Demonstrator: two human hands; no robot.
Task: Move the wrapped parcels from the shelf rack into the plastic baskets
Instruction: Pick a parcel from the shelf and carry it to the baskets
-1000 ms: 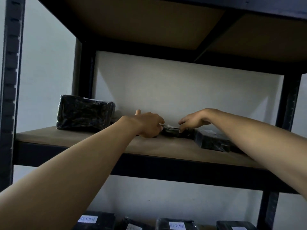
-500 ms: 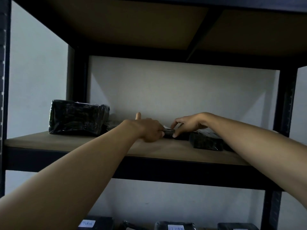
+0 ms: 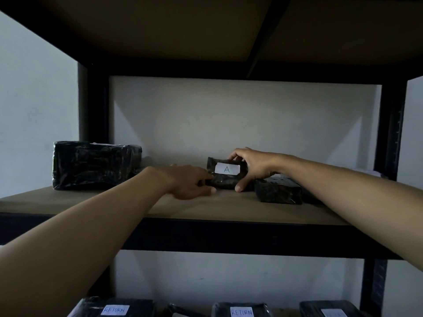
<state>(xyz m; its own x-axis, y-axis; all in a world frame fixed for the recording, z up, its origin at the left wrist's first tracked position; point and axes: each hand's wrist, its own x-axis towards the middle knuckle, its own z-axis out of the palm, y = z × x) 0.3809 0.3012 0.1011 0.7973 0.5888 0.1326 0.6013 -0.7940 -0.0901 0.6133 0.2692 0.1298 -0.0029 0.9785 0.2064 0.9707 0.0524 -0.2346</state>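
A person's left hand (image 3: 190, 181) and right hand (image 3: 254, 168) are gripping either end of a wrapped parcel (image 3: 225, 178), now tipping it upright on the shelf (image 3: 206, 209). Its "A" label is newly facing out, seemingly readying it for lifting away.

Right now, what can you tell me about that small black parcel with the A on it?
The parcel labelled A is a small block wrapped in shiny, wrinkled black film, with a white label bearing a handwritten A. It stands on edge on the wooden shelf board, label facing the camera. The right hand grips its right end, fingers above, thumb below. The left hand touches its lower left end; its grip is unclear.
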